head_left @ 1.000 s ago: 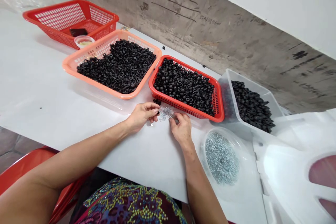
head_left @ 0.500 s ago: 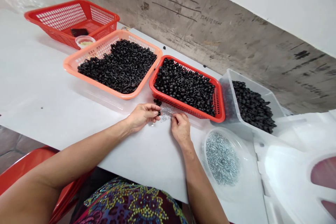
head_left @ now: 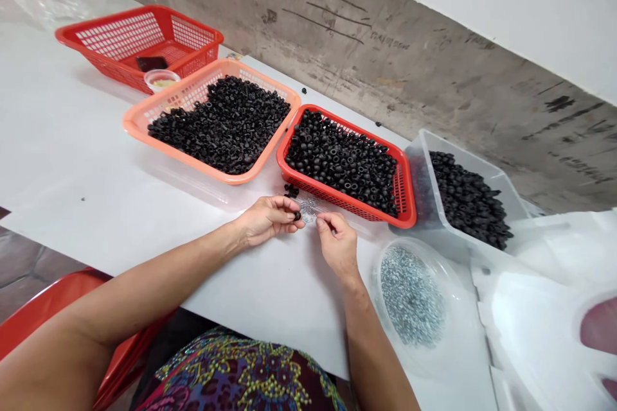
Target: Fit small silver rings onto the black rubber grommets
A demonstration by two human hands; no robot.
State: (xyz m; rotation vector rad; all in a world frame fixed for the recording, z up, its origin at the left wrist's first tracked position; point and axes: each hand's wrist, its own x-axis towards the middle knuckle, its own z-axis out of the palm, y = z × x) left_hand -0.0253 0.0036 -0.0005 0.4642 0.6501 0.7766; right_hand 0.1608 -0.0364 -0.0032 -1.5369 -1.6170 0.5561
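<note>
Between thumb and fingers my left hand (head_left: 270, 221) pinches a small black ring-shaped part (head_left: 297, 216). Just to its right, my right hand (head_left: 339, 241) has thumb and forefinger pressed together; whatever is in that pinch is too small to make out. Behind the fingertips lies a little heap of tiny silvery pieces (head_left: 310, 207) on the white table. A few loose black parts (head_left: 291, 191) sit by the front of the red basket (head_left: 405, 221), which is full of round black parts with holes.
Left of it stands an orange basket (head_left: 132, 123) of smaller black pieces, then a red basket (head_left: 103, 64) with a small clear cup (head_left: 161, 79). On the right are a clear bin (head_left: 436, 205) of black parts and a round tub (head_left: 409, 292) of silvery bits. A wall runs behind.
Both hands have shifted slightly down and to the right in view. The black part in my left hand shows more plainly. The whole view has moved a little.
</note>
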